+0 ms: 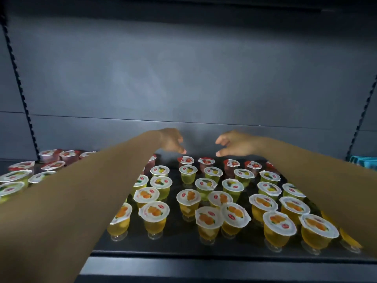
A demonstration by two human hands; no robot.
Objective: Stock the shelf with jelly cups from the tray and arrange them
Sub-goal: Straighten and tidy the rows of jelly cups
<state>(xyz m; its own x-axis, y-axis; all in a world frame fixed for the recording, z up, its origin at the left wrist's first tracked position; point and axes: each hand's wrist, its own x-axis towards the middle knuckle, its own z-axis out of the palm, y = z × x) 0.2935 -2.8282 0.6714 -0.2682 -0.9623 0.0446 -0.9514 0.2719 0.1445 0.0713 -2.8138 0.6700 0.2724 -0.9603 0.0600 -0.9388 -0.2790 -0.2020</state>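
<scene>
Both the left hand (172,142) and right hand (234,144) hover empty, fingers loosely curled, above the red jelly cups (206,162) along the shelf's (183,255) back edge. Reaching over the crowded front rows, either forearm could easily brush and topple the narrow-footed orange cups (154,216).

One head-worn view, close in.
It looks forward and down over the shelf (183,254), back panel filling the upper frame.

Jelly cups (188,203) are standing upright in rough rows on the dark shelf (183,253), foil lids up. Orange-yellow cups (154,218) are sitting nearest the front edge, green-yellow cups (208,186) mid-shelf, red cups (206,163) lining the back row.
</scene>
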